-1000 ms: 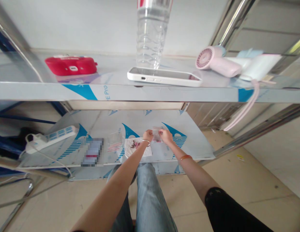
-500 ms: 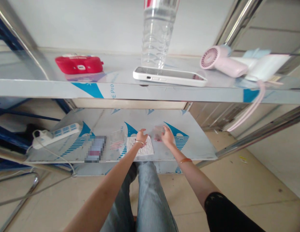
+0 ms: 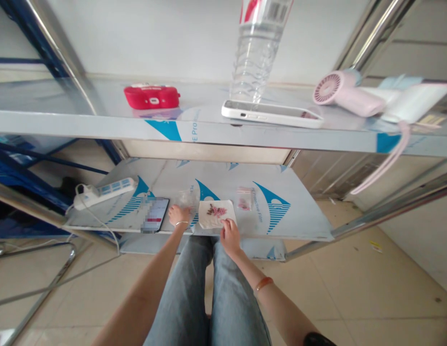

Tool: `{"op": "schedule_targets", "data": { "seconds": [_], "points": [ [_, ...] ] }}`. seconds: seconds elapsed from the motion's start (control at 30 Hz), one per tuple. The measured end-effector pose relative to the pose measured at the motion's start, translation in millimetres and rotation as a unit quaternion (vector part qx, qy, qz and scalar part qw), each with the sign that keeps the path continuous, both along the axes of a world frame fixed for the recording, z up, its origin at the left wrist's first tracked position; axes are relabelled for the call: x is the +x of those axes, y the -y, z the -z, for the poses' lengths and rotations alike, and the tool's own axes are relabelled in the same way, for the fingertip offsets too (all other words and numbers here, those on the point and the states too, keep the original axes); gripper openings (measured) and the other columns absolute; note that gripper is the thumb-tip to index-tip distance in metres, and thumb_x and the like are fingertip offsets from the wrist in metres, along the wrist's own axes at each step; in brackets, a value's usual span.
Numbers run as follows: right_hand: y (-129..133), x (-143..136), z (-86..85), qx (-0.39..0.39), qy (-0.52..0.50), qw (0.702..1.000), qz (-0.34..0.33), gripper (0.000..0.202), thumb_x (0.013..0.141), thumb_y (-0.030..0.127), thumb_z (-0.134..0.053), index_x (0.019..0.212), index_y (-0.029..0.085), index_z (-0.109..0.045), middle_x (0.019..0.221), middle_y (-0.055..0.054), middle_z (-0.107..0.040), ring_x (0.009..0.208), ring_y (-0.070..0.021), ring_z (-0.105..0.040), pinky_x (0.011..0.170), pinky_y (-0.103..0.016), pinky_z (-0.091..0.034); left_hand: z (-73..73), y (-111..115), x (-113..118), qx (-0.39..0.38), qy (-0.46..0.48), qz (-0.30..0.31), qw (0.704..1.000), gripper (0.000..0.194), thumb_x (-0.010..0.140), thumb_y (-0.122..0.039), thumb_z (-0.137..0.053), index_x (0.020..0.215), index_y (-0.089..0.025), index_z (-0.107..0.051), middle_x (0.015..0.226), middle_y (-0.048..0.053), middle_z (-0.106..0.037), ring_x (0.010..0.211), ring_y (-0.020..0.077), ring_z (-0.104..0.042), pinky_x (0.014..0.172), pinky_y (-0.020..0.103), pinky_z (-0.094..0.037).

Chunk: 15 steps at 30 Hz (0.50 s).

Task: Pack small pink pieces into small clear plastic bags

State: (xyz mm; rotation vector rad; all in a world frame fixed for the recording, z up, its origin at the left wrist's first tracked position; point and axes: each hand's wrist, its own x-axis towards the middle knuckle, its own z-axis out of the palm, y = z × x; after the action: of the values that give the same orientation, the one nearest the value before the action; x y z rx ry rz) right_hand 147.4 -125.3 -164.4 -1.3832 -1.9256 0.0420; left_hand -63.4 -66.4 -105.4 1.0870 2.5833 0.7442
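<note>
On the lower shelf lies a white paper square [image 3: 209, 220] with a cluster of small pink and dark red pieces [image 3: 217, 210] on it. My right hand [image 3: 230, 236] is at its near right edge, fingers curled in and the fingertips touching the corner; what they pinch, if anything, is hidden. My left hand [image 3: 179, 216] lies over the near end of a clear plastic bag [image 3: 186, 197], its fingers bent onto it. Right of the paper is a small clear zip bag [image 3: 244, 199] with reddish pieces inside. A phone with a lit screen [image 3: 159, 214] lies left of my left hand.
A white power strip [image 3: 110, 191] with its cable sits at the lower shelf's left end. The upper shelf [image 3: 205, 132] overhangs at the back, bearing a red case [image 3: 152, 97], a water bottle [image 3: 254, 62], a white-cased phone [image 3: 272, 114] and a pink handheld fan [image 3: 348, 93].
My left hand has moved left from the paper to the clear bag. My right hand has left the small zip bag and come nearer, to the paper's edge. The pink pieces are now uncovered.
</note>
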Motion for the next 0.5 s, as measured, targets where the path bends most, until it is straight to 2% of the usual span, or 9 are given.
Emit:
{"op": "schedule_targets", "data": {
  "seconds": [0.17,0.3,0.43,0.5],
  "points": [
    [7.6,-0.4,2.1,-0.024,0.030,0.999,0.019,0.036,0.079,0.005,-0.041,0.108,0.014,-0.061,0.105,-0.013,-0.058,0.102,-0.0236,-0.053,0.089,-0.037,-0.046,-1.3,-3.7,-14.1,0.030,0.067,0.031,0.997,0.038,0.072,-0.037,-0.070,0.096,-0.011,-0.057,0.114,0.022,-0.058,0.104,0.0353,-0.058,0.077,0.041,-0.046],
    [12.6,-3.2,2.3,-0.032,0.067,0.997,-0.020,0.034,0.082,0.007,-0.043,0.109,0.016,-0.062,0.108,-0.013,-0.059,0.103,-0.0239,-0.054,0.089,-0.038,-0.046,0.7,-3.5,-19.8,0.079,0.067,0.025,0.994,0.018,0.081,-0.032,-0.059,0.088,-0.015,-0.060,0.093,0.010,-0.064,0.088,0.0236,-0.063,0.070,0.031,-0.045],
    [17.1,-11.3,-4.8,-0.006,0.027,0.999,-0.035,0.027,0.092,0.021,-0.044,0.112,0.017,-0.062,0.107,-0.012,-0.061,0.104,-0.0240,-0.056,0.089,-0.038,-0.047,-6.2,14.1,-11.2,0.156,0.075,0.056,0.983,0.018,0.081,-0.035,-0.057,0.085,-0.018,-0.063,0.074,0.003,-0.065,0.068,0.0172,-0.061,0.063,0.025,-0.043],
    [19.3,-20.2,-12.8,0.009,-0.021,0.999,-0.035,0.031,0.093,0.027,-0.047,0.119,0.016,-0.059,0.109,-0.013,-0.061,0.106,-0.0242,-0.057,0.089,-0.038,-0.048,-12.6,31.3,-0.9,0.160,0.077,0.095,0.980,0.017,0.079,-0.036,-0.059,0.080,-0.019,-0.063,0.069,0.002,-0.065,0.066,0.0169,-0.062,0.062,0.024,-0.042]
  ]
}}
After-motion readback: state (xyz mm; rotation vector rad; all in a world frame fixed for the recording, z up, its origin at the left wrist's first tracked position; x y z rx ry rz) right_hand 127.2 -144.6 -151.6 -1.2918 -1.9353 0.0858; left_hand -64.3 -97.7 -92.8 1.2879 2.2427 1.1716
